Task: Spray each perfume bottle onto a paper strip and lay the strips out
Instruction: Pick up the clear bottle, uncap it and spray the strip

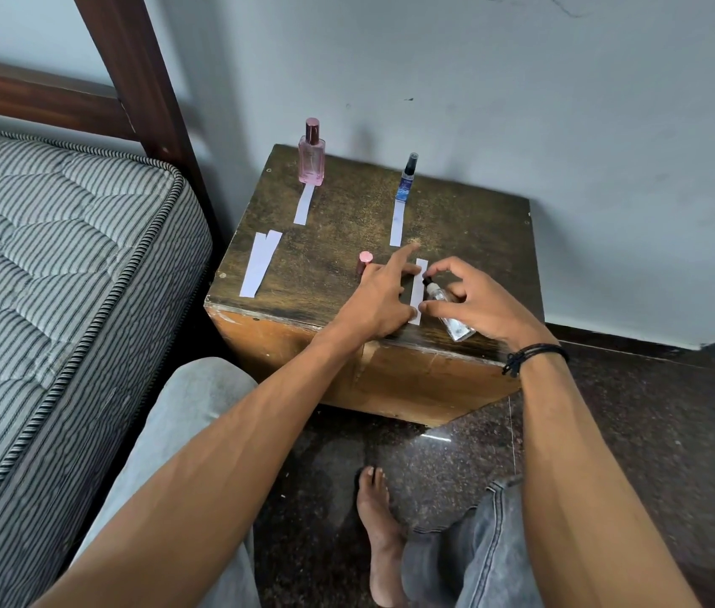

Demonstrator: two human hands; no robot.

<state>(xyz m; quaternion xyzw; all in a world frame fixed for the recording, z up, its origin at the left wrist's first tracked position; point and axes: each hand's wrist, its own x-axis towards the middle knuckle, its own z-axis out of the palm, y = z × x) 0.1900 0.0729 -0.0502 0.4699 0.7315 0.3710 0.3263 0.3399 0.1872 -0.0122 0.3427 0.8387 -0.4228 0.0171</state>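
On the worn wooden stool (338,221), a pink perfume bottle (311,158) stands at the back left with a paper strip (304,204) in front of it. A slim blue spray bottle (407,179) stands at the back right, also with a strip (397,223) before it. Two spare strips (259,267) lie at the left edge. My right hand (474,302) grips a small clear bottle (450,313), tilted, its black nozzle beside a strip (418,291). My left hand (384,296) presses that strip flat, index finger stretched out. A small pink-capped bottle (364,262) stands just behind my left hand.
A striped mattress (52,278) on a dark wooden bed frame (145,81) sits close on the left. A pale wall (522,103) rises right behind the stool. Dark polished floor (654,454) lies below, with my knees and a bare foot (379,533).
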